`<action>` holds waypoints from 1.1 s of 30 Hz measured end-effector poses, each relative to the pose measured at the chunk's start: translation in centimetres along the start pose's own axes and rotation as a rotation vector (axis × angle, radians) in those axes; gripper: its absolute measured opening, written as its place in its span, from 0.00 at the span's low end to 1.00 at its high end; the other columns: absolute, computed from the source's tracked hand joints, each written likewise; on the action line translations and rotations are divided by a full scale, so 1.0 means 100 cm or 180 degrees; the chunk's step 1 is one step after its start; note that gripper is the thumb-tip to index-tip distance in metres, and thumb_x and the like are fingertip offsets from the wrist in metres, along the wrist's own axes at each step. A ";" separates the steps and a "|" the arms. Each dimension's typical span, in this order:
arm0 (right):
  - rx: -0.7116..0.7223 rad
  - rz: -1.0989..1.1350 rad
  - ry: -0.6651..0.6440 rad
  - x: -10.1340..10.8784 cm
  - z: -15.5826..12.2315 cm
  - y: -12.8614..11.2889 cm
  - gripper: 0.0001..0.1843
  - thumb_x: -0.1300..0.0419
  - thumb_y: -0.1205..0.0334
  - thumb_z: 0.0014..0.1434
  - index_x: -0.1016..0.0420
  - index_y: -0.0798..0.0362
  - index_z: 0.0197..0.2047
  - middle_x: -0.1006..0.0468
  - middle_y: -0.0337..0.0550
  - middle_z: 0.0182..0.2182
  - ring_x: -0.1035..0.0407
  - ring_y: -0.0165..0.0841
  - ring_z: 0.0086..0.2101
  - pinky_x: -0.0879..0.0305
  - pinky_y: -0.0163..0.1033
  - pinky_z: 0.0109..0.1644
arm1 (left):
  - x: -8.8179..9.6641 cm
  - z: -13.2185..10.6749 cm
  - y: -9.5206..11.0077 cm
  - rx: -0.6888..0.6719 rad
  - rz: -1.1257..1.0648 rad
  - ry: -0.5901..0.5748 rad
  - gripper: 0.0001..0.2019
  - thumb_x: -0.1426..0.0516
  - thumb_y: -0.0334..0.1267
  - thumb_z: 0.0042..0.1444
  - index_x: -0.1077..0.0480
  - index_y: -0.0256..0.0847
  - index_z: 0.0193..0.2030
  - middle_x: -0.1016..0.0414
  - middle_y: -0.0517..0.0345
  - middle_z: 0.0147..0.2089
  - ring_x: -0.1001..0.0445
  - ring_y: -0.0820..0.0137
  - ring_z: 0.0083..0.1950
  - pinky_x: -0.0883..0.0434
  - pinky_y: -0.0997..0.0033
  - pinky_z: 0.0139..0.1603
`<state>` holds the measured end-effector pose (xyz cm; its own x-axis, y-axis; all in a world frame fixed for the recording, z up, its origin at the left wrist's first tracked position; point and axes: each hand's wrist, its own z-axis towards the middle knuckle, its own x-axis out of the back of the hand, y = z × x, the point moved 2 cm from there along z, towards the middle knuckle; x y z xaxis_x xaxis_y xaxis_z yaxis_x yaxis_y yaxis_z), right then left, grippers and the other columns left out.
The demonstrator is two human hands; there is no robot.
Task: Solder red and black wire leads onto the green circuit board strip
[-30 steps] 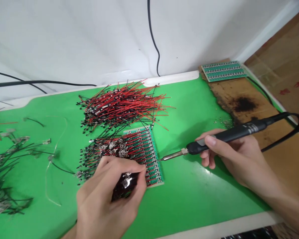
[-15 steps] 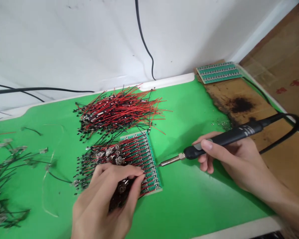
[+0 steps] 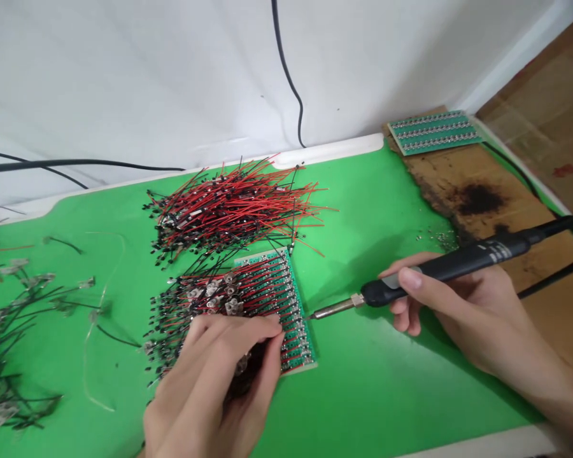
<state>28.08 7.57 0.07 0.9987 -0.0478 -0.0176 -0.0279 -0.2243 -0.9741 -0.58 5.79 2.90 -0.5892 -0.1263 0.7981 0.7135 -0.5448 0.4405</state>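
My right hand (image 3: 463, 312) is shut around a black soldering iron (image 3: 449, 270), whose metal tip (image 3: 334, 309) points at the right edge of a green circuit board (image 3: 298, 334) without visibly touching it. Red and black wires lie in rows across that board, their far ends fanning left. My left hand (image 3: 214, 388) rests at the board's near edge, gripping a dark bunch of wires with metal terminals (image 3: 241, 366). Its fingers hide the board's lower left part.
A large heap of red-and-black wires (image 3: 233, 210) lies behind the board on a green mat (image 3: 377, 388). Tangled black wires with metal terminals (image 3: 9, 337) lie at left. Further circuit boards (image 3: 432, 132) sit on a scorched wooden board (image 3: 477, 200) at back right.
My left hand has closed further over the wire bunch and shifted slightly toward the board's right edge. The soldering iron stays beside the board, and the whole view has shifted slightly.
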 end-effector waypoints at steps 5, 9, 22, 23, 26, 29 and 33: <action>-0.0007 0.0026 0.0017 0.001 -0.001 0.000 0.12 0.21 0.47 0.62 0.08 0.46 0.36 0.16 0.42 0.22 0.21 0.33 0.20 0.22 0.29 0.23 | -0.002 0.002 0.003 -0.0061 0.0116 0.0049 0.11 0.38 0.27 0.69 0.27 0.44 0.54 0.14 0.64 0.40 0.17 0.74 0.34 0.17 0.67 0.46; 0.0013 0.0008 0.0030 0.001 0.000 0.000 0.11 0.21 0.47 0.62 0.07 0.45 0.37 0.16 0.41 0.22 0.21 0.32 0.20 0.23 0.28 0.23 | 0.000 0.001 0.004 -0.0132 0.0174 0.0085 0.11 0.38 0.25 0.68 0.26 0.41 0.53 0.15 0.64 0.39 0.17 0.76 0.34 0.18 0.70 0.48; 0.0035 -0.0106 0.0052 -0.002 0.001 -0.004 0.16 0.21 0.45 0.61 0.09 0.50 0.35 0.16 0.45 0.22 0.22 0.35 0.19 0.22 0.33 0.22 | 0.002 0.006 0.007 -0.0128 0.0084 0.0072 0.08 0.39 0.27 0.71 0.27 0.42 0.53 0.15 0.64 0.40 0.19 0.77 0.32 0.18 0.72 0.48; 0.0040 -0.0110 0.0052 -0.002 0.001 -0.004 0.16 0.21 0.45 0.61 0.09 0.50 0.35 0.16 0.45 0.21 0.22 0.35 0.19 0.22 0.33 0.22 | 0.002 0.006 0.006 -0.0126 0.0089 0.0073 0.08 0.39 0.27 0.71 0.27 0.42 0.53 0.15 0.64 0.40 0.19 0.77 0.32 0.18 0.72 0.48; 0.0061 -0.0126 0.0043 -0.001 0.000 -0.002 0.15 0.22 0.46 0.62 0.09 0.49 0.35 0.16 0.44 0.22 0.21 0.34 0.20 0.22 0.31 0.23 | 0.000 0.005 0.005 -0.0062 0.0095 0.0028 0.09 0.38 0.27 0.70 0.27 0.43 0.52 0.15 0.65 0.40 0.19 0.77 0.32 0.17 0.71 0.48; 0.0066 -0.0139 0.0032 -0.001 0.000 -0.001 0.14 0.22 0.46 0.63 0.08 0.48 0.35 0.15 0.43 0.22 0.21 0.33 0.20 0.22 0.29 0.23 | -0.002 0.002 0.003 -0.0050 0.0131 0.0006 0.09 0.38 0.27 0.69 0.27 0.43 0.52 0.15 0.65 0.40 0.18 0.76 0.31 0.17 0.71 0.47; 0.0060 -0.0170 0.0034 -0.001 0.001 -0.003 0.14 0.22 0.46 0.63 0.08 0.47 0.35 0.15 0.43 0.22 0.21 0.33 0.20 0.23 0.29 0.23 | -0.002 0.002 0.003 -0.0093 0.0066 0.0096 0.10 0.39 0.27 0.70 0.27 0.43 0.53 0.15 0.65 0.40 0.18 0.76 0.31 0.18 0.71 0.46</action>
<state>27.97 7.74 0.30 0.9982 -0.0466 0.0367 0.0262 -0.2085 -0.9777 -0.21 5.84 2.96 -0.5857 -0.1625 0.7940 0.7146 -0.5659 0.4113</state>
